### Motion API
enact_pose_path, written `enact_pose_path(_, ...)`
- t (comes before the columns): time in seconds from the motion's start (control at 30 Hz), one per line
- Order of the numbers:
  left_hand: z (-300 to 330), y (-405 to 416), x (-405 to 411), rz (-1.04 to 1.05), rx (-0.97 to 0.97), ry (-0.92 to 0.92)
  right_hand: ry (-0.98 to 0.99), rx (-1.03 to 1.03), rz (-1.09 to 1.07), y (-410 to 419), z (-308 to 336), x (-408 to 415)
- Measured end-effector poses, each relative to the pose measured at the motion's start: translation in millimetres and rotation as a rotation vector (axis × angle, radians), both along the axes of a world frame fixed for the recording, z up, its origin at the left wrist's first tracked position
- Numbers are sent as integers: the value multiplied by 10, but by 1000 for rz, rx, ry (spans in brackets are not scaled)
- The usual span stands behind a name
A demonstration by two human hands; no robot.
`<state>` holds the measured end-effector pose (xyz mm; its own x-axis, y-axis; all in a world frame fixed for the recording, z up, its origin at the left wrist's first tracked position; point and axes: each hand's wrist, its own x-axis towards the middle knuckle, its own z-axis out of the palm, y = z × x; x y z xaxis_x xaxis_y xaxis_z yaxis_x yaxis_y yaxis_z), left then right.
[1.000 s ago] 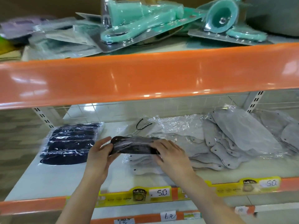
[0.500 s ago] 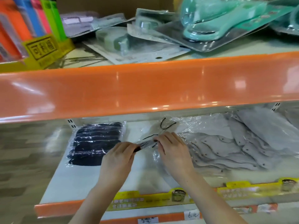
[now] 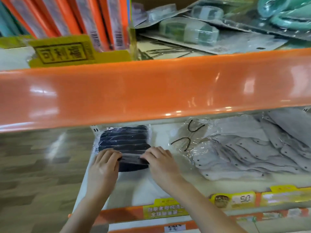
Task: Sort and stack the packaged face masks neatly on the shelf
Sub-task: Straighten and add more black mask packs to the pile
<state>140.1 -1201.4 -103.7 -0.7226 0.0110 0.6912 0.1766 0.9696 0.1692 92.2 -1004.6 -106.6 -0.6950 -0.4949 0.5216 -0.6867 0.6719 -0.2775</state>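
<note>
While both hands met on white shelf [image 3: 143, 187], L hand [image 3: 102, 167] & R hand [image 3: 161, 163] pinched ends of dark mask pack [image 3: 133, 163], fingers curled over it, at front edge of dark mask stack [image 3: 124, 140]; grey mask packs [image 3: 252, 148] lay to right.

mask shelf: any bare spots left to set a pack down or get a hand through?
Bare shelf in front of the dark mask stack, between both wrists and the price strip. A narrow bare lane separates the dark stack from the loose clear wrap. The right side is crowded with grey masks.
</note>
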Motion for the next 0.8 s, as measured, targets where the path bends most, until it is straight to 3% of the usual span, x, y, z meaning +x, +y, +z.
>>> enact_pose_path(0.17,-228,-225,78,-20,0,-145,-182,141,-20,-154,-121,73)
enact_pose_path(0.4,-310,-302,156,-7,27,-402,-138,184,-139,-290,-113,5)
enact_pose_path(0.8,-292,-445,100,80,-16,-343,37,116,-78,-416,-233,70)
